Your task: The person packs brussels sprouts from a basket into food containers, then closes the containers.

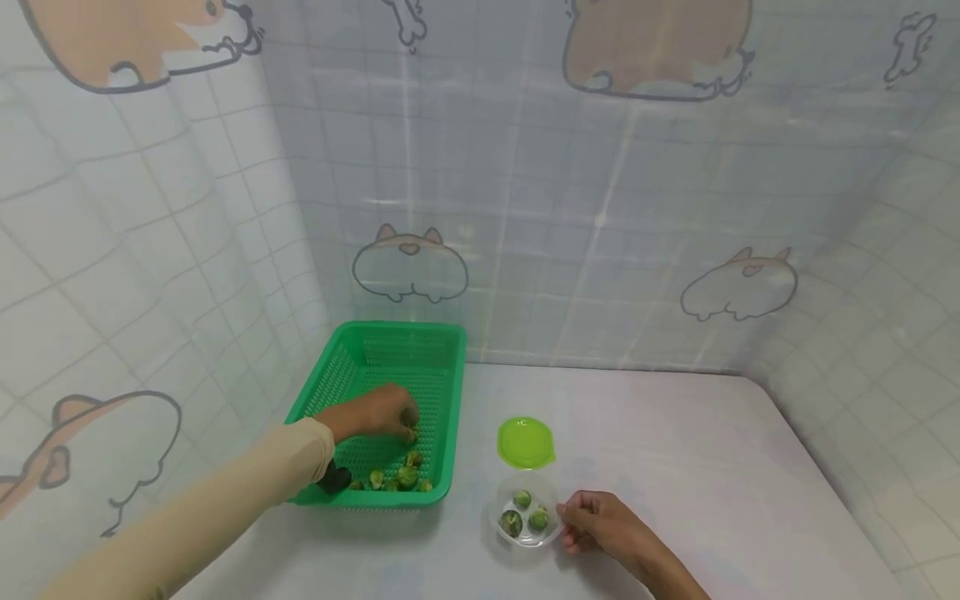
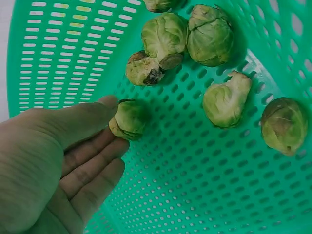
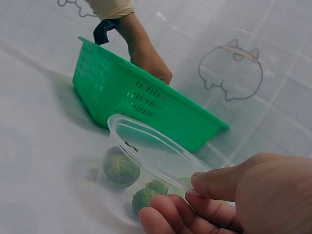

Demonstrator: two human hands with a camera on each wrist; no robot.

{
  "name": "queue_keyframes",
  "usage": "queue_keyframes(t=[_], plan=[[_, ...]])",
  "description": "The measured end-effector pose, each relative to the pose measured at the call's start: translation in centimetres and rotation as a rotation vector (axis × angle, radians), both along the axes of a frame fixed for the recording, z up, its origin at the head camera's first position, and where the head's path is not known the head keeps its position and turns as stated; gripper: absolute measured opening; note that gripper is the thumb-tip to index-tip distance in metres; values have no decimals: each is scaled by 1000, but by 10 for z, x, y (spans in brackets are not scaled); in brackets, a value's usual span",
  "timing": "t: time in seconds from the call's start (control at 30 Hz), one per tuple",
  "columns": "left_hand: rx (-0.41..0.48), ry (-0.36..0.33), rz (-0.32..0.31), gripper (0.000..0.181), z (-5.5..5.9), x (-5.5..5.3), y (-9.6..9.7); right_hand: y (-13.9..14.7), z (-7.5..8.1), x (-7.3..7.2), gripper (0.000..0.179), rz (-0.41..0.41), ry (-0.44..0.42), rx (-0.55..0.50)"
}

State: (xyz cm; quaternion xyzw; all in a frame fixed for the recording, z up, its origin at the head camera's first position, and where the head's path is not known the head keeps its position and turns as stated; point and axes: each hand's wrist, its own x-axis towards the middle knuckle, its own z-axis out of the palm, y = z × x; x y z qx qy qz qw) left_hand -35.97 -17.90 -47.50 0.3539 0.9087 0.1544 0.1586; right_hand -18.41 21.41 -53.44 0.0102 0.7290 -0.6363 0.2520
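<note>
In the green perforated basket (image 1: pixel 459 400), my left hand (image 1: pixel 386 414) pinches a Brussels sprout (image 2: pixel 129 119) between thumb and fingers. Several other sprouts lie near it on the basket floor, among them a round sprout (image 2: pixel 210 36) and a browned one (image 2: pixel 284 126). My right hand (image 1: pixel 603 527) holds the rim of a clear plastic bowl (image 3: pixel 156 134), thumb on top and fingers below. Inside that bowl are three sprouts, including a large one (image 3: pixel 121 168). From the head view, the left fingers partly hide the pinched sprout.
A bright green lid (image 1: pixel 526 442) lies on the white table (image 1: pixel 660 442) just behind the bowl. Curtain-like walls (image 1: pixel 547 250) with a tile pattern and cartoon dogs close off the back and both sides. A dark band shows at the left wrist (image 3: pixel 103 31).
</note>
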Motion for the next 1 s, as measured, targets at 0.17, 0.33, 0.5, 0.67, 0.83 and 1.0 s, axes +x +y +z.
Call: queue_keyframes(t=[0.17,0.33,0.5,0.67,0.83,1.0], plan=[[-9,-9,7,27,0,1,0,-1,-1,0,27,-2,1,6],[-24,10,9,24,-2,1,1,-2,-1,0,27,-6,3,13],[-26,13,19,23,-2,1,0,-1,-2,0,27,-6,6,8],[-21,9,25,23,-1,2,-2,-2,-2,-1,26,-3,-1,5],[9,17,7,21,-3,0,-6,-2,-2,0,28,0,-1,9],[28,20,5,20,1,2,-7,-2,0,0,27,-2,3,8]])
